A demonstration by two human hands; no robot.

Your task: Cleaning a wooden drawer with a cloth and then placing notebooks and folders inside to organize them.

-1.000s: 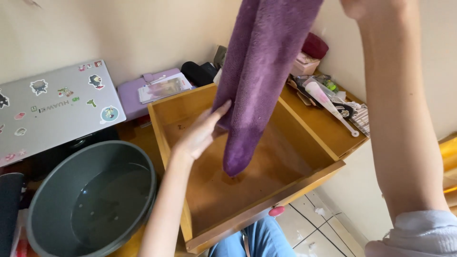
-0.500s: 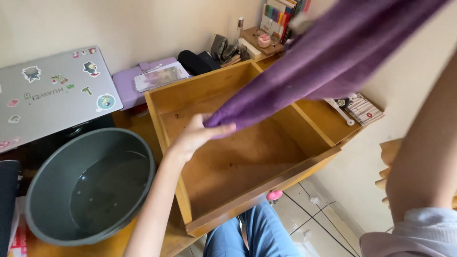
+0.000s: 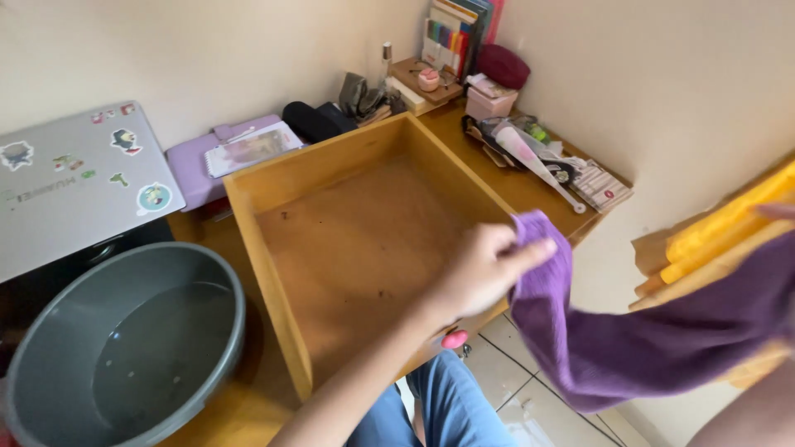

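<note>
Pinched shut, the left hand (image 3: 480, 273) has its grip on one end of the purple towel (image 3: 646, 339), which sags off to the right past the wooden drawer (image 3: 273, 273) (right hand mostly out of view). Earlier it hung vertically over the drawer.

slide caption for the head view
Left hand pinches a purple towel beside an open wooden drawer and grey basin.
</note>
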